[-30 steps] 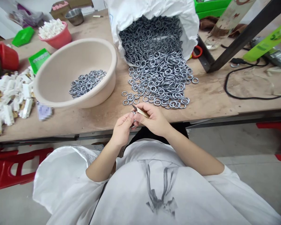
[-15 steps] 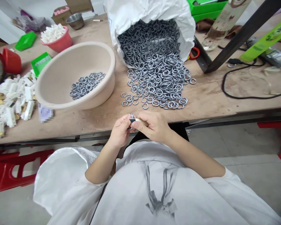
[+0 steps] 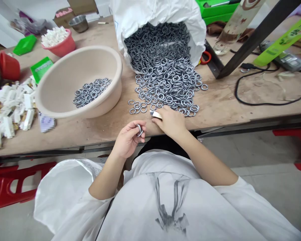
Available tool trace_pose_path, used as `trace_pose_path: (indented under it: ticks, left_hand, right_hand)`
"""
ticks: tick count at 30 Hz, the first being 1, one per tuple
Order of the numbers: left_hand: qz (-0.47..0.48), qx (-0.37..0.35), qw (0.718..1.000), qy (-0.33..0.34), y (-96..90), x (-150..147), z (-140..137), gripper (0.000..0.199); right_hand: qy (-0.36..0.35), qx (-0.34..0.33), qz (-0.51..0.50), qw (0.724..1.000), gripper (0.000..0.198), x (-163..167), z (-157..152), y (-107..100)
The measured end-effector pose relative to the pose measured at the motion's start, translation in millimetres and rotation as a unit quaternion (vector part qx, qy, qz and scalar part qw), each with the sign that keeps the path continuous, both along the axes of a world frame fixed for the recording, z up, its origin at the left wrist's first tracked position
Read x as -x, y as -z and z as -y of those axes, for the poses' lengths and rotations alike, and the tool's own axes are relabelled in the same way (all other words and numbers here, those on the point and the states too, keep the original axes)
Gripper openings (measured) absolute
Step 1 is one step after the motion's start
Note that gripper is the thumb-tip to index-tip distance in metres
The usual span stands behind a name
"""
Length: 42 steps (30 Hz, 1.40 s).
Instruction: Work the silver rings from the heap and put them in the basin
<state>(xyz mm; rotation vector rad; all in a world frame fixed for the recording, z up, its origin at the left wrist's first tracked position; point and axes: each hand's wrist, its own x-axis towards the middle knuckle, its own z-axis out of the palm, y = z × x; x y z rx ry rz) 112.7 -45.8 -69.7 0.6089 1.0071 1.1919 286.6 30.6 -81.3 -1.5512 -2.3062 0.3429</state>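
Between the thumb and fingers of my left hand (image 3: 129, 138) is a grey metal ring (image 3: 139, 131), held just over the table's front edge. My right hand (image 3: 172, 122) is closed around a small flat tool (image 3: 157, 115) with a pale body and a dark end; its exact kind is hard to make out. That hand reaches over the near edge of a heap of metal rings (image 3: 165, 78), several of which show a gap. The heap spills from a white sack (image 3: 155, 10) lying on its side. More rings (image 3: 92, 91) lie inside a beige basin (image 3: 50, 77) to the left.
White plastic parts (image 3: 12, 103) cover the table's left side, near a green tray (image 3: 41, 68) and a pink bowl of white pieces (image 3: 62, 47). At right are a slanted dark metal bar (image 3: 253, 43), a black cable (image 3: 237, 90) and orange-handled scissors (image 3: 206, 57).
My hands were together with the tool against the ring. Now they are apart: the right hand has moved up and forward to the heap with the tool, while the left keeps the ring.
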Motion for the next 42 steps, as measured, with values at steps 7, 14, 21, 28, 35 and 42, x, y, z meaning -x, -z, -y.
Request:
trace_pose_path:
  ticks: [7,14,21,28,35,42]
  left_hand:
    - [0.024,0.026,0.998,-0.055,2.1,7,-6,0.017]
    - [-0.291,-0.139,0.945,-0.058,13.6,-6,-3,0.027]
    - [-0.294,-0.153,0.943,-0.024,19.6,-5,-3,0.045]
    - [-0.111,-0.116,0.985,-0.063,17.9,-16,1,0.048]
    - [-0.008,-0.041,0.996,-0.080,3.2,-19,1,0.049]
    - [0.009,-0.032,0.996,-0.082,3.2,-22,5,0.048]
  right_hand:
    - [-0.011,0.009,-0.020,1.000,0.018,6,-6,4]
    - [-0.123,0.141,-0.272,0.944,0.026,8,5,-1]
    - [-0.142,0.187,-0.407,0.883,0.023,18,24,0]
    - [-0.150,0.150,-0.465,0.859,0.034,20,31,-2]
    - [-0.214,0.008,-0.368,0.905,0.041,10,35,-9]
    - [-0.224,-0.021,-0.300,0.927,0.048,12,40,-10]
